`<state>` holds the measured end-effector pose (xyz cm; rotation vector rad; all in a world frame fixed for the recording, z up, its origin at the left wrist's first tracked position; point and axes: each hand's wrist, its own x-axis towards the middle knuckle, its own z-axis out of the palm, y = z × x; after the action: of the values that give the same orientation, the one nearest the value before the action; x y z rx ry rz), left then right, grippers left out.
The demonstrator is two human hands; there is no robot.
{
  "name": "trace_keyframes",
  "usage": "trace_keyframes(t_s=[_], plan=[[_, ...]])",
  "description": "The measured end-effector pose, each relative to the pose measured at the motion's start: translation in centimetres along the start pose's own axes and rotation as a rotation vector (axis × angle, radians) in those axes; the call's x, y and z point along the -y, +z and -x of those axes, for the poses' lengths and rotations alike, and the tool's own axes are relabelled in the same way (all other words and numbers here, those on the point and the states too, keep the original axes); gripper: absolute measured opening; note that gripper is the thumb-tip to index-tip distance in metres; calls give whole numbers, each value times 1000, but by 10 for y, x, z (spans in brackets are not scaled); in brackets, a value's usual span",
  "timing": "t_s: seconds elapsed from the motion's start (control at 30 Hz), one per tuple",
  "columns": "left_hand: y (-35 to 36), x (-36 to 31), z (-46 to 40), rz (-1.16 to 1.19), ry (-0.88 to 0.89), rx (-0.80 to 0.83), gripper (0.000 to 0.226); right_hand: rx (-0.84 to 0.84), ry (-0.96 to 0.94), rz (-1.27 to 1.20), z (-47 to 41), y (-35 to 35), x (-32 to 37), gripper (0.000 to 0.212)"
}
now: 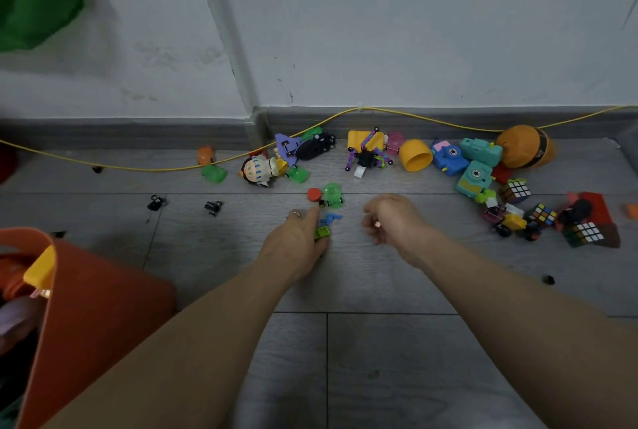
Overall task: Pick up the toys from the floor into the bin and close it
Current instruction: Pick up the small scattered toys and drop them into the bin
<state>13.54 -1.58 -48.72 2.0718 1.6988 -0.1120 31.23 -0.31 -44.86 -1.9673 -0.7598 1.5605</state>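
My left hand [293, 244] rests low on the grey floor and grips a small lime-green toy [322, 232], its index finger stretched toward a red disc [314, 194]. A blue piece [331, 219] and a green domed car [332, 194] lie just beyond it. My right hand [392, 218] hovers to the right with its fingers curled, and a small pink piece [378, 224] shows between fingers and thumb. The orange bin [96, 294] stands open at the lower left with a yellow latch [39, 269] on its rim.
Toys line the wall: a doll [257, 171], a black and purple spider [367, 156], a yellow cup [415, 155], toy cameras [474, 176], puzzle cubes [583, 233]. A yellow cable [155, 169] runs along the skirting. Small black bits [213, 207] lie at left.
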Motion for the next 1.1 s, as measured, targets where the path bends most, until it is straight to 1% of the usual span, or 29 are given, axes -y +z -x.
trace_keyframes(t_s=[0.07,0.1,0.2,0.23,0.3,0.33,0.4,0.53,0.6,0.67,0.73,0.87,0.93,0.97,1.03,1.07,1.1], plan=[[-1,5,-1,36,47,16,34,12,38,-55,-1,5,4,9],[-2,8,-1,47,62,25,31,-2,16,-6,-3,9,5,9],[-11,13,-1,93,56,11,25,-69,-170,319,-11,19,3,9],[-14,14,-1,135,30,-13,25,-81,-237,421,-12,23,2,18],[-18,18,0,228,-41,-66,23,-71,-337,599,-16,29,1,50],[-20,22,1,254,-71,-80,22,-57,-374,688,-18,32,2,62],[-22,27,2,268,-113,-75,21,-27,-417,847,-19,37,5,72],[-24,34,5,232,-177,-37,23,15,-424,1065,-21,47,7,78],[-23,35,5,231,-195,-59,21,-4,-441,1142,-21,53,6,76],[-22,37,2,246,-209,-72,18,-27,-472,1163,-19,55,2,69],[-22,40,-2,339,-240,-75,16,-42,-511,1147,-18,54,-3,60],[-24,46,-3,509,-285,-97,25,-43,-559,1153,-13,50,-11,43],[-28,47,-1,670,-336,-98,26,-27,-580,1161,-11,49,-13,34],[-32,46,1,817,-395,-99,26,-18,-592,1159,-9,49,-14,30],[-39,43,6,1280,-550,-39,25,3,-611,1140,-8,49,-17,28],[-44,43,9,1514,-604,5,25,15,-619,1133,-7,48,-19,29],[-49,43,13,1679,-626,40,26,28,-626,1132,-6,48,-20,30]])
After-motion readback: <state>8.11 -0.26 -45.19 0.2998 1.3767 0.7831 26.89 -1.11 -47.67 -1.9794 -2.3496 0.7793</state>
